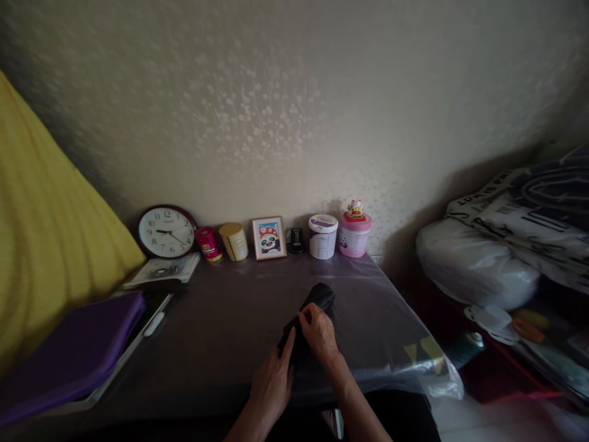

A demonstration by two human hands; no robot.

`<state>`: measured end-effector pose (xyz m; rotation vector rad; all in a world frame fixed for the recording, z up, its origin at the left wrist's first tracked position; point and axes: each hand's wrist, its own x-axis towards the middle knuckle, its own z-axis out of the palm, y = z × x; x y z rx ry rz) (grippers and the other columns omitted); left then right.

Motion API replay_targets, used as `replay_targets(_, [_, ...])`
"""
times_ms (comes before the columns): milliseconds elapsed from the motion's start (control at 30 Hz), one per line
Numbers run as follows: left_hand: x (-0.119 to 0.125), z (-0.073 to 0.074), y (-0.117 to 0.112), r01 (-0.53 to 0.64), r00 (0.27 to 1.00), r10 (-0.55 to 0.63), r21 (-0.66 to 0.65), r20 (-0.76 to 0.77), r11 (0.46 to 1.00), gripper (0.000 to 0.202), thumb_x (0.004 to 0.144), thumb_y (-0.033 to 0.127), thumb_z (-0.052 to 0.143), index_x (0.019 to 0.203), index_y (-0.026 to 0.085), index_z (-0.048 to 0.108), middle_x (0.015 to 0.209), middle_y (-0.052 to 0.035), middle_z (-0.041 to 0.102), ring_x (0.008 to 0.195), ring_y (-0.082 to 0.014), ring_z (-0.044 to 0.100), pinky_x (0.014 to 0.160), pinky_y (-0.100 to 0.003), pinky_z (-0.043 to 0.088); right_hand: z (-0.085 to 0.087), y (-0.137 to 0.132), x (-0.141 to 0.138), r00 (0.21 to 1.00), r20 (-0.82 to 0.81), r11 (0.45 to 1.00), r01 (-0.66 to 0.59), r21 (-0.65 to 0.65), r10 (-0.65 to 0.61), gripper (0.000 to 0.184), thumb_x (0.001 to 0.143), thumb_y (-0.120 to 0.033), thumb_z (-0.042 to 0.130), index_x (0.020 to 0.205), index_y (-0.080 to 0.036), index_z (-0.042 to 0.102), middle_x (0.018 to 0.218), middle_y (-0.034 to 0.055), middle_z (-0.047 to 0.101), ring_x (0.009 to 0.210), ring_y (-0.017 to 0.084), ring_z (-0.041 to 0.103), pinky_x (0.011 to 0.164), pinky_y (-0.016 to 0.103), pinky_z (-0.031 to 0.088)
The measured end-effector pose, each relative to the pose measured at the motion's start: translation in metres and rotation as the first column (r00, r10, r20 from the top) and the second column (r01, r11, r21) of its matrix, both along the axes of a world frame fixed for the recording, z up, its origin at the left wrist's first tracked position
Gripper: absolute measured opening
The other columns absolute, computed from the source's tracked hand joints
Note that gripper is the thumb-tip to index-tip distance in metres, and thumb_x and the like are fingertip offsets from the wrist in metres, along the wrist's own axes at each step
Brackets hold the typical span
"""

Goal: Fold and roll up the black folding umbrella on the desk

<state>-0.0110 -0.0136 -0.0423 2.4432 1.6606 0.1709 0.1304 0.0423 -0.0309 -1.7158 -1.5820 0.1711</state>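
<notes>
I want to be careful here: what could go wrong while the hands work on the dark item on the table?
The loose plastic cover may slide under the dark item if the right hand or left hand pulls. In dim light it hardly shows against the dark table.

Left hand (pixel 273 380) touches, right hand (pixel 319 334) seemingly pinches, a black cloth (pixel 321 296).
</notes>
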Motion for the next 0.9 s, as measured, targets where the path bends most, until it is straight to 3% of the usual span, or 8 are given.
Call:
replay_targets(133, [0.0, 0.002, 0.0, 0.006, 1.0, -0.006, -0.004, 0.005, 1.0, 0.063, 0.085, 0.013, 0.03, 0.139, 0.026, 0.002, 0.108, -0.0113, 0.055, 0.085, -0.0167, 0.06, 0.074, -0.027, 0.045, -0.004, 0.0, 0.005, 0.951, -0.301, 0.997, -0.075, 0.002, 0.072, 0.012, 0.075, -0.024, 0.044, 0.077, -0.02, 0.056, 0.069, -0.0006, 0.06, 0.061, 0.012, 0.054, 0.058, 0.022, 0.038])
replay_targets(233, [0.0, 0.002, 0.001, -0.003, 1.0, 0.003, -0.013, 0.014, 1.0, 0.065, 0.084, 0.012, 0.031, 0.139, 0.027, 0.0, 0.106, -0.0101, 0.056, 0.087, -0.0172, 0.06, 0.074, -0.027, 0.045, -0.012, -0.004, 0.016, 0.807, -0.583, 0.996, -0.076, 0.045, 0.088, 0.017, 0.074, -0.032, 0.045, 0.079, -0.02, 0.055, 0.063, -0.0023, 0.056, 0.055, 0.012, 0.05, 0.053, 0.021, 0.038])
replay_targets(300, [0.0, 0.002, 0.002, -0.004, 1.0, 0.005, -0.021, 0.009, 1.0, 0.067, 0.084, 0.013, 0.033, 0.139, 0.028, -0.003, 0.103, -0.0088, 0.056, 0.084, -0.0175, 0.06, 0.071, -0.027, 0.045, -0.018, -0.012, 0.03, 0.736, -0.675, 0.999, -0.037, 0.035, 0.051, 0.021, 0.073, -0.037, 0.047, 0.08, -0.019, 0.055, 0.06, -0.0027, 0.054, 0.052, 0.012, 0.048, 0.05, 0.022, 0.038])
replay_targets(367, [0.0, 0.003, 0.003, -0.006, 1.0, 0.006, -0.033, 0.004, 0.999, 0.068, 0.084, 0.013, 0.033, 0.138, 0.029, -0.005, 0.1, -0.0075, 0.057, 0.08, -0.0169, 0.06, 0.069, -0.027, 0.044, -0.022, -0.022, 0.05, 0.751, -0.661, 1.0, 0.012, 0.0, -0.009, 0.025, 0.071, -0.04, 0.049, 0.082, -0.018, 0.056, 0.062, -0.0015, 0.056, 0.054, 0.013, 0.049, 0.052, 0.023, 0.038])
replay_targets(467, [0.0, 0.006, 0.003, -0.013, 1.0, 0.013, -0.051, 0.004, 0.999, 0.068, 0.085, 0.015, 0.034, 0.138, 0.029, -0.006, 0.097, -0.0058, 0.057, 0.078, -0.0147, 0.06, 0.068, -0.025, 0.043, -0.027, -0.038, 0.08, 0.834, -0.537, 0.991, 0.125, -0.04, -0.127, 0.029, 0.071, -0.042, 0.05, 0.085, -0.018, 0.058, 0.065, 0.0003, 0.058, 0.06, 0.016, 0.051, 0.057, 0.025, 0.039])
replay_targets(567, [0.0, 0.01, 0.003, -0.021, 1.0, 0.02, -0.07, -0.015, 0.997, 0.068, 0.085, 0.018, 0.036, 0.138, 0.03, -0.005, 0.095, -0.004, 0.058, 0.08, -0.0144, 0.059, 0.068, -0.024, 0.042, -0.03, -0.048, 0.097, 0.851, -0.488, 0.979, 0.198, -0.049, -0.196, 0.033, 0.071, -0.046, 0.048, 0.084, -0.017, 0.06, 0.062, 0.0005, 0.058, 0.058, 0.016, 0.051, 0.055, 0.025, 0.039])
replay_targets(733, [-0.005, 0.015, 0.008, -0.025, 1.0, 0.025, -0.113, -0.001, 0.993, 0.066, 0.085, 0.022, 0.036, 0.138, 0.031, -0.002, 0.1, -0.0036, 0.06, 0.084, -0.0153, 0.06, 0.072, -0.026, 0.042, -0.032, -0.051, 0.099, 0.841, -0.509, 0.982, 0.184, -0.046, -0.182, 0.036, 0.071, -0.049, 0.049, 0.083, -0.017, 0.062, 0.06, 0.0007, 0.058, 0.055, 0.015, 0.051, 0.052, 0.024, 0.039])
replay_targets(900, [-0.019, 0.013, 0.03, -0.035, 0.992, 0.056, -0.18, 0.114, 0.983, 0.058, 0.084, 0.028, 0.035, 0.138, 0.02, 0.016, 0.129, -0.007, 0.048, 0.109, -0.0144, 0.051, 0.089, -0.024, 0.038, -0.031, -0.053, 0.098, 0.852, -0.498, 0.986, 0.148, -0.072, -0.165, 0.035, 0.072, -0.048, 0.049, 0.084, -0.018, 0.062, 0.061, 0.0009, 0.059, 0.053, 0.015, 0.051, 0.048, 0.023, 0.037])
